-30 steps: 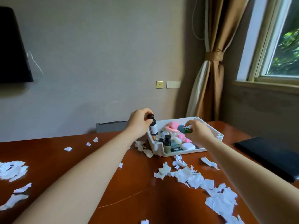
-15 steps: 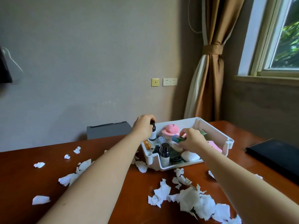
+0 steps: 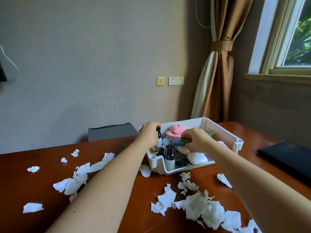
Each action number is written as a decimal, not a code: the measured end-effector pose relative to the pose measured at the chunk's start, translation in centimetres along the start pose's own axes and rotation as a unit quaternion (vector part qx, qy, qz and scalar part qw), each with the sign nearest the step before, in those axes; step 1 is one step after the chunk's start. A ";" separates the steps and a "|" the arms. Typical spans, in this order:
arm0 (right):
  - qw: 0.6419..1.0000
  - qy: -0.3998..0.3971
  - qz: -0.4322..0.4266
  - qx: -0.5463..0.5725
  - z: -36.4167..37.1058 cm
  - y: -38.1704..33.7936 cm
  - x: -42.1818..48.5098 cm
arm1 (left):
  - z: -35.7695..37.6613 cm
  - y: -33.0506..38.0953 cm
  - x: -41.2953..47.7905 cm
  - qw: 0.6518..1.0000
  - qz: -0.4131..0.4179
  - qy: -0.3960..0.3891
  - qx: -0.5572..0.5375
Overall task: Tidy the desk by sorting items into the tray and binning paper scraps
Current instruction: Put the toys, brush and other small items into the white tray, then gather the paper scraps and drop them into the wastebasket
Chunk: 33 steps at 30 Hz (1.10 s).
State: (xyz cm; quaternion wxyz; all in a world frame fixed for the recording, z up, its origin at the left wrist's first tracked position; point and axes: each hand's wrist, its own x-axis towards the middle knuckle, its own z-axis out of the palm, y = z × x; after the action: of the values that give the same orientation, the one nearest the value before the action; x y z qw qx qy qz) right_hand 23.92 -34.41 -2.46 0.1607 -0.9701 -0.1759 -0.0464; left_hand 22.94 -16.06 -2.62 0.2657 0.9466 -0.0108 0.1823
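Note:
A white tray [image 3: 239, 143] stands on the brown desk [image 3: 25, 187], filled with small toiletries. My left hand [image 3: 149, 134] grips the cap of a small dark bottle [image 3: 158, 137] standing upright in the tray's left end. My right hand [image 3: 196, 140] pinches a small green packet [image 3: 186, 140] over the tray's middle. Inside also sit a pink brush [image 3: 175, 130], a second dark bottle [image 3: 169, 157] at the front and a white soap-like case [image 3: 197, 158]. Torn white paper scraps [image 3: 198, 207] lie scattered in front of the tray, with more paper scraps [image 3: 74, 180] at the left.
A black flat book-like object [image 3: 289, 157] lies on the desk at the right. Behind the desk's far edge stands a grey box [image 3: 111, 132]. A curtain [image 3: 217, 73] and a window [image 3: 296, 39] are at the back right.
The view has shifted, so the tray appears closer and more central. My right hand has lowered the green packet further into the tray. My left hand still holds the small bottle upright.

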 end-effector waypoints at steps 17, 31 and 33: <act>0.998 0.059 -0.015 0.015 -1.6 -0.7 -2.2 | -2.7 1.7 -2.6 0.998 0.029 -0.044 0.035; 0.996 -0.002 -0.084 0.006 -6.6 -6.9 -14.8 | -12.8 3.5 -17.1 0.988 0.063 -0.118 0.082; 0.996 -0.017 -0.083 0.006 -7.0 -7.9 -17.5 | -14.2 3.9 -19.4 0.983 0.059 -0.151 0.090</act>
State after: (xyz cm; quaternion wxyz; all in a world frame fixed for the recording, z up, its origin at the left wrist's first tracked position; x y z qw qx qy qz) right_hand 4.50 -35.42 3.87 0.1594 -0.9518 -0.2585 -0.0424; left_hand -0.43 -13.73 3.75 0.1634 0.9810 -0.0900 0.0526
